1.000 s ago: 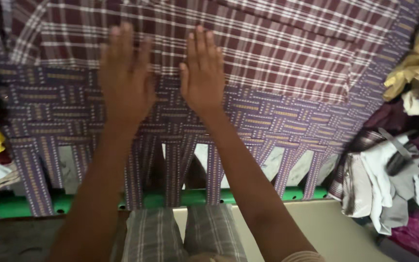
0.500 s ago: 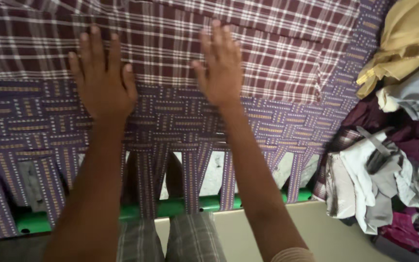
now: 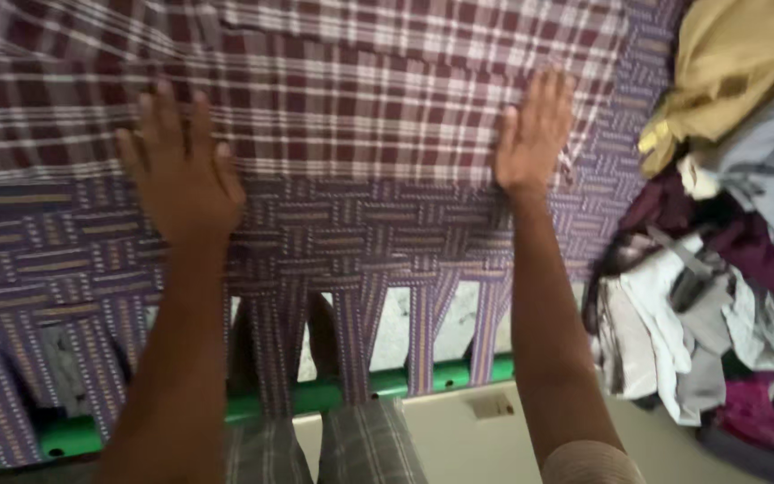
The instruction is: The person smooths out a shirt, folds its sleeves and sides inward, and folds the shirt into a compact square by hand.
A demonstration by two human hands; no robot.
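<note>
We see the maroon checked cloth (image 3: 333, 90) cut off at twelve o'clock, blurred. Our left hand (image 3: 181, 170) and right hand (image 3: 530, 134) lie flat and spread on its near edge, gripping nothing, over the purple woven cot (image 3: 360, 233). Clothes pile (image 3: 718, 296) at three o'clock.

Left hand (image 3: 181, 175) flat, fingers spread, palm down on the near hem of the checked cloth (image 3: 360, 90). Right hand (image 3: 532, 134) flat on the same hem, well apart from the left. Cloth lies on a purple woven cot (image 3: 351, 233); green frame bar (image 3: 315, 394) below the wrists. Clothes pile (image 3: 718, 269) just right of the right hand.
</note>
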